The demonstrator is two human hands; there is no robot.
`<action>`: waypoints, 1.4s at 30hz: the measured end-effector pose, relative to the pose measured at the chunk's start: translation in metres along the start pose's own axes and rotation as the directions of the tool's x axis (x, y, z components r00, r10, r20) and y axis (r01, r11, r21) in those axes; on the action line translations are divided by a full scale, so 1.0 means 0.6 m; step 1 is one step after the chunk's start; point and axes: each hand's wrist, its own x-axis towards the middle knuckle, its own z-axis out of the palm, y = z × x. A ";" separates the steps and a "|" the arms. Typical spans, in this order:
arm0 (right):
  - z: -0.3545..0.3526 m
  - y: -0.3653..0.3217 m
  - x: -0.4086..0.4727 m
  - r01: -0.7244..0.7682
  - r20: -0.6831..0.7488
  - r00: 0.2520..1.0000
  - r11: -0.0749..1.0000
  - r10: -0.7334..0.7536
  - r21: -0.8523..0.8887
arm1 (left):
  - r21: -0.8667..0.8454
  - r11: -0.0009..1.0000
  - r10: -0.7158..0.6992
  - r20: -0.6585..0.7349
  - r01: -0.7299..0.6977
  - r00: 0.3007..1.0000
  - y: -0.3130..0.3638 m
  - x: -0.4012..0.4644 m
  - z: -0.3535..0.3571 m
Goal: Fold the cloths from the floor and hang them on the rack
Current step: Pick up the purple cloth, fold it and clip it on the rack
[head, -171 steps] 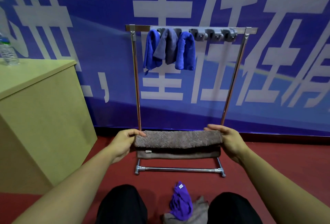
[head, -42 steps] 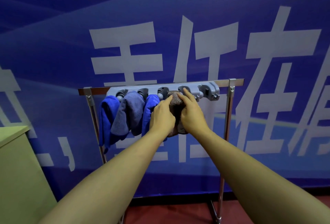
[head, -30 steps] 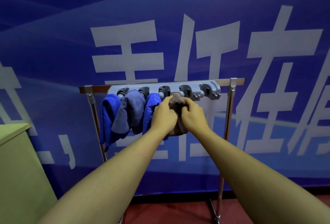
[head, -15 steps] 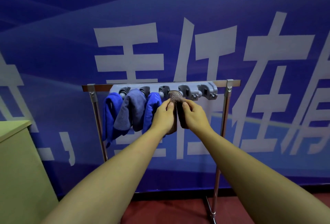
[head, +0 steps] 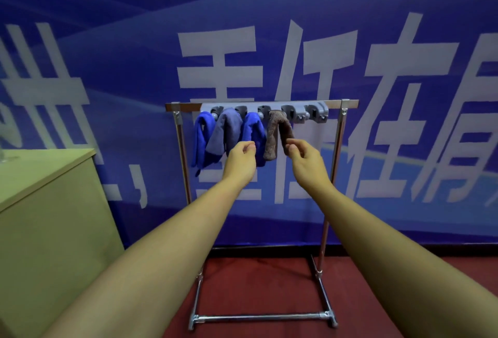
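The metal rack point(head: 338, 149) stands against the blue wall, with a grey clip strip point(head: 312, 112) along its top bar. Four folded cloths hang from the strip: a blue cloth point(head: 202, 135), a grey-blue cloth point(head: 226, 130), another blue cloth point(head: 253, 128) and a brown cloth point(head: 273, 135) draped over its clip. My left hand point(head: 241, 161) hovers in front of the blue cloths, fingers loosely curled, holding nothing. My right hand point(head: 305, 158) is just right of the brown cloth, fingertips by its right flap, gripping nothing. No floor cloths are in view.
A pale green cabinet point(head: 48, 202) stands at the left, with the base of a clear bottle point(head: 5, 155) on its top. The rack's foot bar point(head: 261, 317) lies on the red floor point(head: 256, 283). Two clips at the strip's right end hold nothing.
Both hands have let go of the brown cloth and pulled back and down from the rack. The brown cloth now hangs on its own. My view has tilted down.
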 end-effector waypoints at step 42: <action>0.360 0.766 -0.446 -0.541 0.467 0.597 0.757 0.652 -0.366 | 0.137 0.764 -0.641 0.268 0.630 0.719 -0.909 -0.235 0.275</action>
